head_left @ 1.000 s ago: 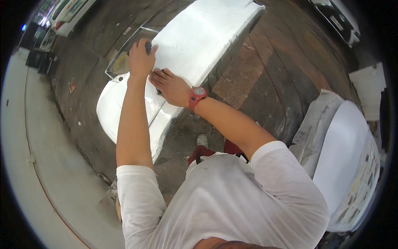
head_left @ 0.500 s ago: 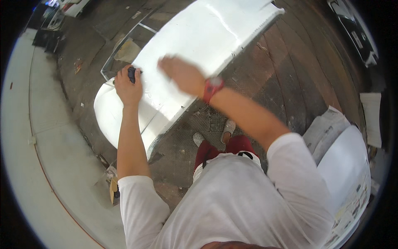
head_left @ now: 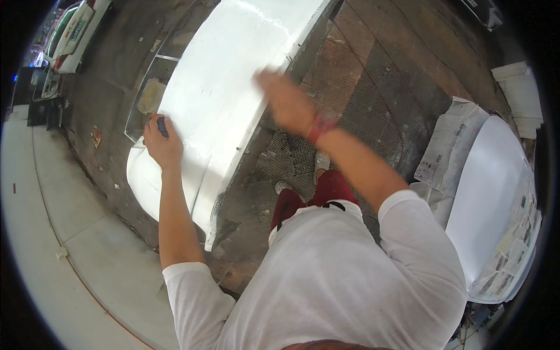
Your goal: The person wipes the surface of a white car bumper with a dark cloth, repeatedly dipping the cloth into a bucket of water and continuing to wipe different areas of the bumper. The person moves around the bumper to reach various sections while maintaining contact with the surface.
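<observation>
A long, glossy white car body panel [head_left: 233,52], probably a bumper, stretches from lower left to the top of the view. My left hand [head_left: 161,146] rests at its left edge, fingers closed round a small dark block [head_left: 163,126] that lies against the white surface. Over the panel's right edge is my right hand [head_left: 289,105], blurred by motion, with its fingers stretched out and nothing seen in them. A red watch band circles that wrist. Whether the right palm touches the panel cannot be made out.
A second white panel [head_left: 490,192], partly covered with newspaper [head_left: 452,143], stands close on my right. Along the left runs a pale wall [head_left: 76,233]. A thin metal frame [head_left: 135,111] sits beyond the panel's left edge. White cars [head_left: 76,32] are farther off at upper left.
My right hand has swept rightward across the panel, from its middle to its right edge. My left hand keeps hold of the dark block on the panel. The whole view has shifted somewhat.
</observation>
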Tool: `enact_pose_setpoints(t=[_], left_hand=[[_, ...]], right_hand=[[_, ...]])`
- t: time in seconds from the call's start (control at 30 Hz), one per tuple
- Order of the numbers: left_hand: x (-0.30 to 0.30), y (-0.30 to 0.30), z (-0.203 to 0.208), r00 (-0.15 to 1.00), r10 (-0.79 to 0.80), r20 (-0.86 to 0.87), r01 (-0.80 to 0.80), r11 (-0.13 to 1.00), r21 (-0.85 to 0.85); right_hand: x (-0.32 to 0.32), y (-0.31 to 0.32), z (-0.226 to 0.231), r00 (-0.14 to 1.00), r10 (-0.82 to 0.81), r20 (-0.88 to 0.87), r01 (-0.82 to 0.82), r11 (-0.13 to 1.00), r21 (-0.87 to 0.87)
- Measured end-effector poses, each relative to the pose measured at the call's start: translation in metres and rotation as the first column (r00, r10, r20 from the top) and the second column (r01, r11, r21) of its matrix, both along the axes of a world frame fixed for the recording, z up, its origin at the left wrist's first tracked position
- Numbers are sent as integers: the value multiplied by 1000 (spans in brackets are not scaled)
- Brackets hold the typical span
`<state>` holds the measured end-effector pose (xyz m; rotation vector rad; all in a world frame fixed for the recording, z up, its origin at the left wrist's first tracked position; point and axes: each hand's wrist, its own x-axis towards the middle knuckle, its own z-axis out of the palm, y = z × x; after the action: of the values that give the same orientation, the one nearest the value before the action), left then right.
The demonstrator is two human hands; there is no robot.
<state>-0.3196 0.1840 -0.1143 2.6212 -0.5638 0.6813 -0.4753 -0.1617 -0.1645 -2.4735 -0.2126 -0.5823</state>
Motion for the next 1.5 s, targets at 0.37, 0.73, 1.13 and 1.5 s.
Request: enact_pose_setpoints(t=[0.37,0.73,1.13,1.5], left_hand=[[-35,-201,49,841,-538,-59,538,843,-9],[72,-122,22,916,-362,171,279,883,377],[57,-125,15,978,-193,77,181,973,141],[60,-121,16,969,-226,102,210,966,152]], right_hand=[[-69,185,-13,984,-132,-121,148,979,139],[49,-18,-10,850,-525,-42,526,842,124],[66,-58,-20,827,-562,0,534,785,314],[83,-118,-28,822,-555,129,535,830,160]])
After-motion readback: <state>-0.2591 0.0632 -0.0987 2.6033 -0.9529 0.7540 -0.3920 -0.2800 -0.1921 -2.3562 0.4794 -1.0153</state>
